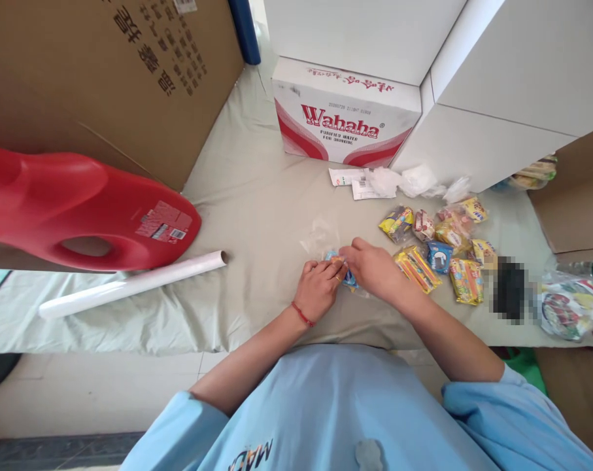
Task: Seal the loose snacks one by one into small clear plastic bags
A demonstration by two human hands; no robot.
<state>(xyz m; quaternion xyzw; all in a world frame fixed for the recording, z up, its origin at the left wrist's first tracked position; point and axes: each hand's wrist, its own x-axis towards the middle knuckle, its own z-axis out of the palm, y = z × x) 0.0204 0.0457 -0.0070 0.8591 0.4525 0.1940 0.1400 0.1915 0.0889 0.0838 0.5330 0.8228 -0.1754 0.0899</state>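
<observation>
A small blue snack packet lies on the cloth-covered surface, partly hidden under my hands. Clear plastic spreads out around it, seemingly a thin bag. My left hand, with a red cord at the wrist, has its fingers closed over the packet's left side. From the right, my right hand pinches at the packet's upper edge or the plastic; its fingertips are partly hidden. Right of that hand sits a group of small packets, among them a yellow-and-orange one, a yellow-and-purple one and a blue one.
Behind stands a Wahaha water carton against white cabinets. White wrappers lie before it. On the left are a red plastic stool, a big cardboard box and a white roll. A filled plastic bag lies far right.
</observation>
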